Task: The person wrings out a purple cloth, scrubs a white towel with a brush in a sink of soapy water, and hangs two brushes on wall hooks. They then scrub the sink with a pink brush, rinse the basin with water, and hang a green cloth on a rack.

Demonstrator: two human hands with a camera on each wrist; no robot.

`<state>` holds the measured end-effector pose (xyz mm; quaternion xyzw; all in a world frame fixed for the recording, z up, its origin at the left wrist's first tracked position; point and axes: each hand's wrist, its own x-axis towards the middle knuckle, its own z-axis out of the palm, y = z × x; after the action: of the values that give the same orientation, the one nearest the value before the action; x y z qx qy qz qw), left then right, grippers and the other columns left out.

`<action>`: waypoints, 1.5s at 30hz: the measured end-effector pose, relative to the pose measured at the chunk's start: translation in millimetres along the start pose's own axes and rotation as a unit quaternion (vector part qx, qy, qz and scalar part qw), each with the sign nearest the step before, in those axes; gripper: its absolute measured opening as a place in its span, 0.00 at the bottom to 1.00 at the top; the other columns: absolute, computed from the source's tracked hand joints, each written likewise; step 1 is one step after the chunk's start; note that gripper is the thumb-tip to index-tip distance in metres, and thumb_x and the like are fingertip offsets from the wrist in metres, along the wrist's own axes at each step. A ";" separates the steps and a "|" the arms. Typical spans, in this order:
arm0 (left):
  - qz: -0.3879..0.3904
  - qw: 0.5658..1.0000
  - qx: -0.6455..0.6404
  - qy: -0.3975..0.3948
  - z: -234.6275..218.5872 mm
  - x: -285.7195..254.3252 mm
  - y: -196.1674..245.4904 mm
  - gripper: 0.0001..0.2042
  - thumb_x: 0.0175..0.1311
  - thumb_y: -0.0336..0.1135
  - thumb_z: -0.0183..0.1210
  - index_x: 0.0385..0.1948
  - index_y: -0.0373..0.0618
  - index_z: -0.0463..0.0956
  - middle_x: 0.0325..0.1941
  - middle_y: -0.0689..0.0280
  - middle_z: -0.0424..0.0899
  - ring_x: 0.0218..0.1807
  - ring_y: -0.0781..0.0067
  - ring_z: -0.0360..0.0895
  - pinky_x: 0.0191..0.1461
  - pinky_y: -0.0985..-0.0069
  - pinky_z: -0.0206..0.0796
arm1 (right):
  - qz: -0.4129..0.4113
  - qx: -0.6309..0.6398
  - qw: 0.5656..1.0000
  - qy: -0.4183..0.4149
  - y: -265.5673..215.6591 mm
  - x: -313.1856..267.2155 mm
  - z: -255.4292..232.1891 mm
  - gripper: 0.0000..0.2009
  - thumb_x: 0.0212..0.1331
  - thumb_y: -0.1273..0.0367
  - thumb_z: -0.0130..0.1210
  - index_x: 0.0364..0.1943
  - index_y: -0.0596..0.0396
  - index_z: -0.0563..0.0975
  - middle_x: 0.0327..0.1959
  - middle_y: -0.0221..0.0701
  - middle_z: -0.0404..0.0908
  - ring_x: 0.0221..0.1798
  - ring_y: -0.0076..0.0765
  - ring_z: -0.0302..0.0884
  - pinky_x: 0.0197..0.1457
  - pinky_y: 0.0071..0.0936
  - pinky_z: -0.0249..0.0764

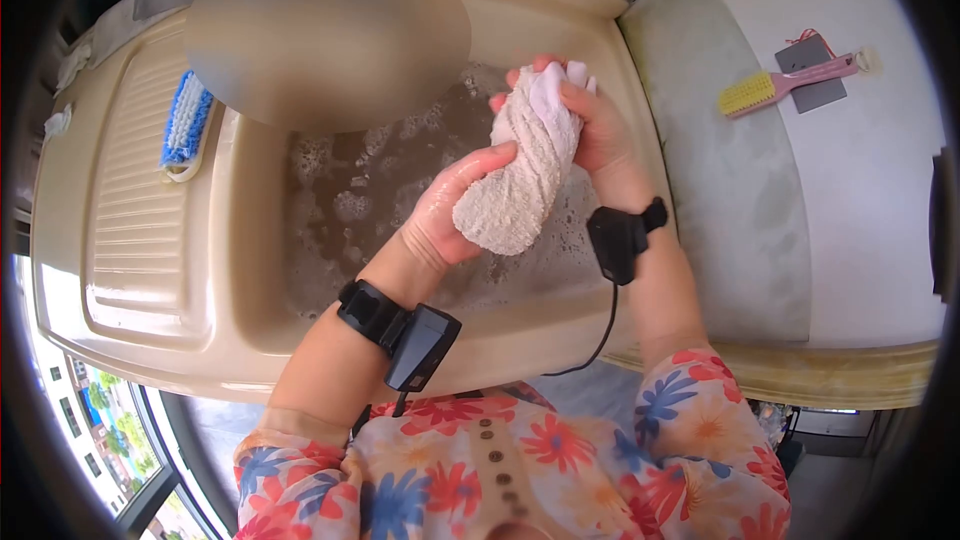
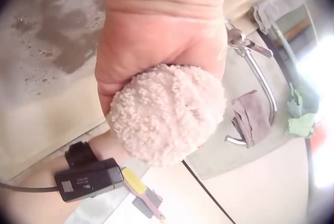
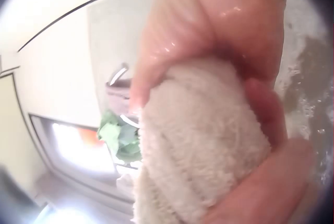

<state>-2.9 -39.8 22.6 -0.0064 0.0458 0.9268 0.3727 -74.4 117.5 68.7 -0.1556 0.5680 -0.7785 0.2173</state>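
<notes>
A wet, pale pinkish-white terry towel (image 1: 520, 175) is twisted into a thick roll over the sink (image 1: 258, 250). My left hand (image 1: 450, 205) grips its near end, thumb along the top. Farther up, my right hand (image 1: 596, 125) holds the other end, with fingers wrapped round it. In the left wrist view the towel's rounded, nubbly end (image 2: 167, 117) bulges out of my palm. The right wrist view shows the towel (image 3: 203, 135) running from my right palm toward the left-hand fingers (image 3: 266, 187). Murky, sudsy water (image 1: 335, 240) lies below.
A ribbed washboard surface (image 1: 140, 230) adjoins the sink on the left, with a blue-and-white brush (image 1: 187, 120) on it. A pink brush with yellow bristles (image 1: 790, 83) lies on the right-hand ledge. A brown cloth (image 2: 251, 117) hangs by the tap (image 2: 261, 72). A blurred patch hides the sink's back left.
</notes>
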 end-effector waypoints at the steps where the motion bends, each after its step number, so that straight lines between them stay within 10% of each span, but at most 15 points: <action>1: 0.020 0.998 0.056 0.031 8.4 -1.6 1.7 0.22 0.57 0.41 0.55 0.49 0.36 0.67 0.43 0.56 0.77 0.40 0.59 0.78 0.40 0.68 0.73 | 0.002 -0.001 1.000 0.000 -8.4 1.3 3.4 0.29 0.46 0.52 0.60 0.50 0.51 0.67 0.49 0.41 0.71 0.50 0.52 0.71 0.51 0.44 0.72; 9: 0.053 0.888 0.433 0.143 -32.4 8.1 -3.2 0.21 0.56 0.41 0.58 0.46 0.35 0.69 0.39 0.63 0.76 0.38 0.70 0.76 0.43 0.71 0.69 | 0.095 -0.333 0.933 0.097 47.2 20.6 16.9 0.08 0.42 0.70 0.57 0.26 0.57 0.74 0.24 0.28 0.74 0.29 0.25 0.71 0.33 0.25 0.69; 11: 0.073 0.762 0.619 0.179 -63.1 16.7 -8.6 0.21 0.54 0.42 0.58 0.45 0.36 0.70 0.39 0.59 0.78 0.39 0.63 0.78 0.44 0.68 0.68 | 0.102 -0.476 0.870 0.082 58.4 19.6 14.9 0.09 0.38 0.70 0.55 0.27 0.57 0.74 0.24 0.27 0.73 0.28 0.24 0.69 0.32 0.24 0.68; 12: 0.072 0.760 0.621 0.181 -55.9 13.0 -7.2 0.21 0.54 0.42 0.58 0.45 0.36 0.70 0.39 0.59 0.78 0.39 0.63 0.78 0.44 0.68 0.68 | 0.100 -0.473 0.871 0.082 58.3 16.7 14.7 0.09 0.38 0.70 0.55 0.27 0.57 0.74 0.24 0.27 0.73 0.28 0.24 0.69 0.32 0.24 0.68; 14: 0.018 0.612 0.763 0.206 -40.7 6.3 -2.4 0.28 0.50 0.46 0.58 0.45 0.29 0.66 0.41 0.48 0.78 0.46 0.53 0.76 0.49 0.67 0.66 | 0.182 -0.381 0.904 0.062 55.3 7.5 12.6 0.11 0.42 0.68 0.57 0.32 0.57 0.76 0.33 0.34 0.78 0.35 0.28 0.73 0.39 0.29 0.71; 20: -0.051 0.480 0.860 0.168 -21.2 1.8 2.3 0.27 0.45 0.42 0.61 0.45 0.31 0.67 0.40 0.46 0.77 0.46 0.51 0.75 0.51 0.67 0.67 | 0.226 -0.225 0.948 0.002 40.7 -21.1 2.7 0.17 0.50 0.68 0.59 0.45 0.57 0.75 0.43 0.33 0.76 0.48 0.28 0.71 0.52 0.25 0.67; 24: 0.000 0.535 0.829 0.160 -21.1 -3.2 13.6 0.30 0.45 0.44 0.63 0.47 0.31 0.67 0.40 0.48 0.78 0.46 0.54 0.76 0.50 0.69 0.67 | 0.141 -0.279 0.948 0.066 47.5 -26.1 0.2 0.16 0.51 0.68 0.58 0.45 0.58 0.74 0.41 0.31 0.76 0.45 0.26 0.72 0.50 0.26 0.68; 26: 0.065 0.771 0.614 0.155 -37.6 2.8 21.5 0.33 0.46 0.49 0.65 0.50 0.34 0.67 0.41 0.53 0.78 0.46 0.56 0.76 0.48 0.71 0.68 | 0.048 -0.206 0.960 0.183 34.7 -20.7 1.5 0.12 0.50 0.70 0.58 0.39 0.59 0.76 0.35 0.32 0.78 0.39 0.25 0.74 0.44 0.23 0.71; 27: 0.091 0.820 0.544 0.153 -37.1 3.0 25.0 0.37 0.49 0.57 0.61 0.56 0.39 0.63 0.46 0.54 0.75 0.46 0.58 0.76 0.46 0.66 0.69 | 0.012 -0.176 0.960 0.216 25.7 -18.1 3.3 0.11 0.50 0.69 0.58 0.36 0.59 0.76 0.31 0.30 0.78 0.35 0.24 0.74 0.40 0.22 0.71; 31: -0.100 0.934 0.250 0.235 -29.6 2.2 28.9 0.34 0.58 0.63 0.46 0.57 0.44 0.61 0.53 0.54 0.69 0.48 0.55 0.74 0.47 0.47 0.65 | -0.120 -0.298 0.909 0.264 13.3 -20.9 18.3 0.11 0.51 0.69 0.58 0.37 0.59 0.75 0.30 0.30 0.78 0.33 0.23 0.73 0.38 0.21 0.71; 34: 0.094 0.968 0.148 0.179 -28.8 6.4 26.9 0.31 0.57 0.60 0.52 0.53 0.45 0.64 0.50 0.54 0.72 0.47 0.59 0.75 0.50 0.57 0.66 | -0.144 -0.323 0.905 0.237 31.2 -31.6 34.8 0.12 0.53 0.68 0.57 0.39 0.59 0.74 0.33 0.30 0.77 0.36 0.22 0.73 0.41 0.21 0.70; 40: 0.277 0.863 0.353 0.230 3.0 -0.5 12.8 0.07 0.46 0.26 0.62 0.29 0.46 0.77 0.37 0.69 0.77 0.39 0.75 0.74 0.43 0.77 0.67 | 0.060 0.234 0.938 0.248 90.3 -31.4 24.1 0.14 0.60 0.62 0.46 0.45 0.56 0.71 0.43 0.31 0.74 0.48 0.28 0.71 0.50 0.28 0.69; 42: 0.367 0.705 0.578 0.187 -1.5 0.5 5.2 0.07 0.45 0.26 0.62 0.27 0.45 0.76 0.36 0.67 0.77 0.38 0.75 0.74 0.42 0.76 0.68 | 0.114 0.298 0.920 0.227 93.2 -31.0 24.9 0.13 0.61 0.62 0.44 0.44 0.54 0.71 0.42 0.30 0.74 0.49 0.29 0.72 0.50 0.29 0.71; 45: 0.344 0.580 0.723 0.150 24.4 -17.4 2.9 0.08 0.39 0.25 0.63 0.24 0.46 0.76 0.32 0.66 0.76 0.35 0.68 0.74 0.40 0.74 0.68 | 0.160 0.281 0.946 0.025 97.4 -32.0 17.2 0.11 0.59 0.64 0.47 0.42 0.53 0.72 0.44 0.29 0.74 0.48 0.26 0.72 0.50 0.26 0.70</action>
<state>8.2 -51.7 48.0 0.1424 0.7545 0.6320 -0.1048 -22.8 94.6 -18.6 0.0244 0.3484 -0.8651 0.3600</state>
